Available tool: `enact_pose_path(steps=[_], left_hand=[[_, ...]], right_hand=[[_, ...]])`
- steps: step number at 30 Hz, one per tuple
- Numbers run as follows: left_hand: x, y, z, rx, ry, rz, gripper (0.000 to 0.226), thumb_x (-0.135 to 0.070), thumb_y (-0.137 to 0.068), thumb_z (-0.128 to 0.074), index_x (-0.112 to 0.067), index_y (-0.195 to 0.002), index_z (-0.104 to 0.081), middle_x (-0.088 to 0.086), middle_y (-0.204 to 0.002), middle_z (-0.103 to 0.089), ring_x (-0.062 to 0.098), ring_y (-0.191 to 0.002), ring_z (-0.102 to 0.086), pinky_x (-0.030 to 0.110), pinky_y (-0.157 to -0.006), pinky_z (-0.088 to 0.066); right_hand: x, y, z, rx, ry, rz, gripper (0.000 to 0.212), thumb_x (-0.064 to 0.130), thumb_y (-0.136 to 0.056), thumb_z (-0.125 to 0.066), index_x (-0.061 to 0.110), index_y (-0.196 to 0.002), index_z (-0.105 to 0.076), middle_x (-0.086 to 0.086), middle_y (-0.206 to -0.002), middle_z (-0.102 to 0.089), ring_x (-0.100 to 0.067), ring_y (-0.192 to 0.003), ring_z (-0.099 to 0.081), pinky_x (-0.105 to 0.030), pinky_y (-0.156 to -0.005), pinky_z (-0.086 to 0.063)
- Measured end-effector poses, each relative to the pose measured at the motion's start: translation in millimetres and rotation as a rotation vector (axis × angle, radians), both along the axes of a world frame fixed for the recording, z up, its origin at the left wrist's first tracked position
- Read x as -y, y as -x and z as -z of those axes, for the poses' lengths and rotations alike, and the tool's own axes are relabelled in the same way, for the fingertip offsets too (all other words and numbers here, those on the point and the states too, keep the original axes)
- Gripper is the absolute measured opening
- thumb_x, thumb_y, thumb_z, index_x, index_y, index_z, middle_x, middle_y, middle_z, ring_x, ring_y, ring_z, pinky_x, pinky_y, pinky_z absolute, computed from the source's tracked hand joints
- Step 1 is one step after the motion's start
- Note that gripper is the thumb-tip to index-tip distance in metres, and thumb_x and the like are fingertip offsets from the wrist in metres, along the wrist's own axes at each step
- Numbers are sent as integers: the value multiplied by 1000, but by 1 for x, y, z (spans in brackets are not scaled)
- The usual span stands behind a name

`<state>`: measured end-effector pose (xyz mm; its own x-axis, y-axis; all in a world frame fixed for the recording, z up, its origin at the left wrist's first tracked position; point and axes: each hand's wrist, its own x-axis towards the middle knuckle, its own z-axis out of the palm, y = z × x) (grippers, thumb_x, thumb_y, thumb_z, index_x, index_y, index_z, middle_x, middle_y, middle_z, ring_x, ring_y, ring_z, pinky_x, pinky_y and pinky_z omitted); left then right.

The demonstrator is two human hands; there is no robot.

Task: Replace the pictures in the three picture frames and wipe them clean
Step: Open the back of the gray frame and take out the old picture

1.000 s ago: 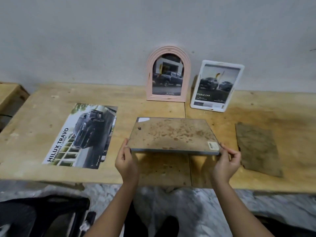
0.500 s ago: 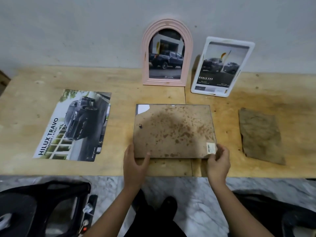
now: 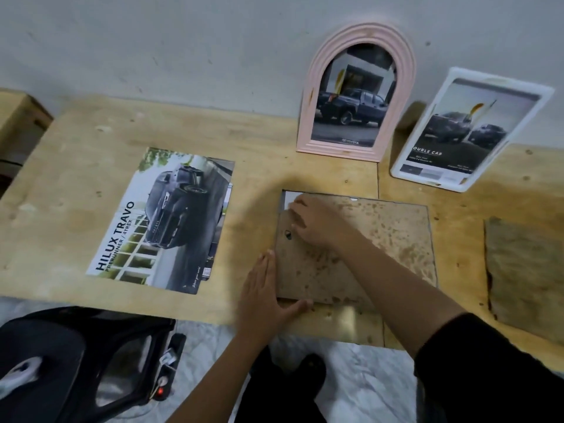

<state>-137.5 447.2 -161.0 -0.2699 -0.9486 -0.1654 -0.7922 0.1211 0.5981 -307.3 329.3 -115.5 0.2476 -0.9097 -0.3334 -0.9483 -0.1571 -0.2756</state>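
Note:
A rectangular picture frame lies face down on the wooden table, its stained brown backing board up. My left hand rests flat against the frame's near left corner, fingers along its left edge. My right hand reaches across the backing board, fingertips at its far left corner beside a small metal clip. A pink arched frame and a white frame, both holding truck pictures, lean against the wall. A loose truck poster lies flat to the left.
A brown cloth lies on the table at the right. A black chair stands at the lower left, off the table's front edge. A wooden box sits at the far left.
The frame went from held up in both hands to lying flat on the table. My right hand left the near right corner and crossed to the far left corner; my left hand flattened at the near left.

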Motion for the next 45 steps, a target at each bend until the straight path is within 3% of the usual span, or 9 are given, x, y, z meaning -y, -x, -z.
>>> enact_pose_path(steps=[4,10,14,22,32,38,40,42,45], left_hand=[[0,1,1,3,-3,-12,117,-90,-60,-38,-19,-149,-9,-12,-153,-6,3,-142,-5,26,-115,-8],[0,2,-1,1,-1,-31,119,-91,-58,-38,-19,-149,-12,-13,-153,-7,0,-141,-3,24,-114,-4],[1,2,-4,-19,-34,-61,121,-90,-54,-43,-21,-148,-11,-15,-152,-7,-3,-140,-1,23,-114,-3],[3,4,-12,-44,-93,-92,122,-82,-52,-54,-26,-148,-7,-15,-155,-8,-6,-136,1,25,-115,-3],[3,6,-11,-71,-109,-125,120,-77,-52,-61,-26,-148,-9,-12,-156,-8,5,-143,-7,26,-115,-4],[4,6,-8,-100,-92,-170,119,-78,-49,-62,-28,-147,-19,-15,-154,-17,3,-141,-13,24,-113,-7],[3,6,-7,-133,-86,-211,115,-78,-47,-63,-30,-145,-25,-18,-151,-22,-3,-138,-14,28,-114,-12],[4,6,-5,-155,-79,-243,110,-75,-49,-67,-31,-142,-31,-20,-149,-26,-9,-134,-14,30,-114,-16],[3,6,-6,-159,-69,-230,105,-71,-54,-69,-32,-143,-30,-17,-150,-28,-5,-137,-17,32,-114,-18]], right_hand=[[14,-7,-5,-45,-15,-37,28,31,-96,-40,9,-112,-49,-11,-118,-47,-27,-109,-44,-36,-86,-38],[35,-18,-9,-182,-140,-83,40,33,-101,-22,13,-110,-56,-8,-119,-56,-26,-112,-48,-43,-103,-24],[37,-16,-6,-63,-232,-64,26,31,-98,-30,18,-80,-43,-2,-80,-51,-20,-79,-47,-40,-99,-28],[41,-14,-4,39,-229,-42,24,25,-98,-29,13,-81,-42,-7,-83,-50,-23,-80,-44,-36,-82,-22],[45,-20,1,110,-143,138,36,28,-94,-29,13,-62,-34,-2,-59,-35,-16,-55,-31,-39,-90,-29],[44,-20,1,151,-129,138,42,30,-93,-36,15,-54,-29,-1,-53,-28,-17,-51,-27,-28,-55,-21],[45,-17,-3,140,-84,148,42,30,-92,-35,16,-54,-27,-1,-53,-27,-17,-51,-26,-29,-61,-27],[47,-16,-5,124,-66,182,41,32,-93,-31,16,-55,-27,0,-55,-29,-19,-53,-29,-33,-80,-32],[48,-15,-10,117,-58,207,40,30,-94,-28,17,-56,-28,0,-55,-30,-19,-53,-30,-38,-96,-27]])
